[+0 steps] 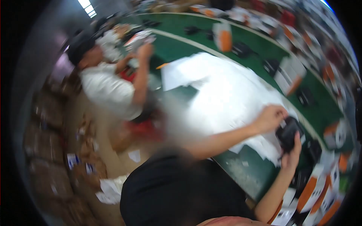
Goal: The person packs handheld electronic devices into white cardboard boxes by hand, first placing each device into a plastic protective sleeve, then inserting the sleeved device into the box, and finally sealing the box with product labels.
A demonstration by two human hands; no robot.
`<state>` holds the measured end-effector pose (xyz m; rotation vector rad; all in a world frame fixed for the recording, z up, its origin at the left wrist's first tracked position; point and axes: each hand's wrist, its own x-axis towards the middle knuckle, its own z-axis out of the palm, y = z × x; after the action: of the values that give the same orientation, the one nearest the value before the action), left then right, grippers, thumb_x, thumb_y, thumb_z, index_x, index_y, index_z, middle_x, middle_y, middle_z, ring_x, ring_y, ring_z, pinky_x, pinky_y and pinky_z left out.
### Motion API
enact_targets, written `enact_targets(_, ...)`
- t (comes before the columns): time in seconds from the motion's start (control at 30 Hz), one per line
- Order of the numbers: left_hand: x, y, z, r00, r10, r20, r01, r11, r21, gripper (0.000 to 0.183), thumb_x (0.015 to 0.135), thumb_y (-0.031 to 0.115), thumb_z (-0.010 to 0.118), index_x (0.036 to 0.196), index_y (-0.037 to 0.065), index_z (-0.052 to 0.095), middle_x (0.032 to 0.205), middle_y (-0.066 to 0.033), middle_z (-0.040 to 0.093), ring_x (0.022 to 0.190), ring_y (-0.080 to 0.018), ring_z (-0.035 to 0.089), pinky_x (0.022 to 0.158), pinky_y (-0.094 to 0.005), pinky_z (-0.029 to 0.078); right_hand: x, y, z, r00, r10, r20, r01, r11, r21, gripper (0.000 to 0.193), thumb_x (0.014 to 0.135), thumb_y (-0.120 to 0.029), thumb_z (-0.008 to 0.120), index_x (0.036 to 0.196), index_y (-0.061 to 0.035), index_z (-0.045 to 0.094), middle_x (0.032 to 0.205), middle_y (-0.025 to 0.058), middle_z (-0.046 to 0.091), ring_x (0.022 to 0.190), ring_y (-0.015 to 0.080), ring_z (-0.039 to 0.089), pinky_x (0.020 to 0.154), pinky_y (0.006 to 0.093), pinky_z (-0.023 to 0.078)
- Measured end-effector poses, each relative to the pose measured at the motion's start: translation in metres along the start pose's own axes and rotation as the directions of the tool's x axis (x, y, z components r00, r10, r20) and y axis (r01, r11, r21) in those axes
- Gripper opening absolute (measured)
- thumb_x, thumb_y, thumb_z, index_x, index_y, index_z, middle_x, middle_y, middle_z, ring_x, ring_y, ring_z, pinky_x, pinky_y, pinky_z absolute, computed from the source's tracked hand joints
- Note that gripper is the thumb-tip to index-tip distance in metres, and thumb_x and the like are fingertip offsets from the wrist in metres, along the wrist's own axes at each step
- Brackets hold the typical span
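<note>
A small black boxy device, too blurred for its kind to show, is held over the right part of the green table. My right hand grips it from below, with the thumb along its near side. At its upper left edge is my left hand, its fingers bent together in a pinch. What they pinch, if anything, is too small to make out. White paper sheets lie spread under and beside my left forearm.
Along the green conveyor belt lie several black devices and white-and-orange boxes. More boxes stand close to my right forearm. A co-worker in a white shirt handles a package at the left. Brown cartons are stacked behind, with papers on the floor.
</note>
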<state>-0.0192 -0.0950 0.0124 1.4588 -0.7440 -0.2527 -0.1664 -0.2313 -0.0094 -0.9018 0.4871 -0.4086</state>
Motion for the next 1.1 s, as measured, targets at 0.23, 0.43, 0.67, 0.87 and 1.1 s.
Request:
enact_targets(0.23,-0.036,0.017,0.006,0.987,0.158,-0.031,-0.152,0.979,0.133,0.013,0.09,0.011,0.064,0.093,-0.002,0.067,0.079,-0.0187,0.069,0.071,-0.0279,0.068,0.067,-0.0363,0.052,0.003,0.021,0.025,0.981,-0.191,-0.045,0.166,0.931,-0.325,0.045,0.098,-0.035,0.069,0.128,-0.0024,0.06,0.116,0.0072,0.068,0.1,0.0159,0.068,0.081,0.0309,0.057)
enact_targets(0.43,-0.038,0.022,0.033,0.993,0.046,-0.109,-0.058,0.992,-0.109,0.012,0.093,0.009,0.063,0.094,-0.003,0.063,0.075,-0.0157,0.068,0.07,-0.0238,0.067,0.064,-0.0374,0.052,0.001,0.016,0.036,0.972,-0.217,-0.095,0.215,0.976,-0.031,0.054,0.104,-0.047,0.054,0.134,-0.0019,0.055,0.131,0.0132,0.059,0.116,0.0221,0.058,0.101,0.037,0.046)
enact_targets(0.67,-0.007,0.046,0.021,0.982,-0.188,-0.021,0.17,0.922,-0.348,0.013,0.101,0.012,0.058,0.101,0.0,0.062,0.084,-0.0059,0.064,0.07,-0.0118,0.06,0.06,-0.0298,0.049,-0.009,0.0,0.034,0.992,-0.114,-0.048,0.107,0.987,-0.117,0.061,0.105,-0.045,0.052,0.148,-0.0032,0.046,0.144,0.0098,0.052,0.133,0.0208,0.05,0.112,0.0395,0.038)
enact_targets(0.87,0.023,0.032,0.059,0.999,-0.039,0.019,0.043,0.855,-0.517,0.006,0.1,0.015,0.06,0.099,0.01,0.06,0.082,0.0,0.061,0.071,-0.009,0.058,0.063,-0.0281,0.05,-0.025,-0.012,0.012,0.914,-0.38,0.144,0.372,0.925,0.083,0.058,0.101,-0.03,0.056,0.151,-0.0029,0.042,0.145,0.0142,0.053,0.135,0.0263,0.052,0.112,0.042,0.042)
enact_targets(1.1,-0.018,0.078,0.071,0.955,-0.062,0.292,0.213,0.826,-0.522,0.018,0.101,0.013,0.061,0.108,-0.004,0.061,0.092,-0.0058,0.067,0.082,-0.0113,0.066,0.074,-0.0276,0.057,-0.03,-0.015,0.023,0.868,-0.467,0.168,0.43,0.54,-0.724,0.068,0.078,-0.012,0.081,0.137,-0.0021,0.049,0.132,0.0115,0.057,0.121,0.021,0.055,0.105,0.0348,0.042)
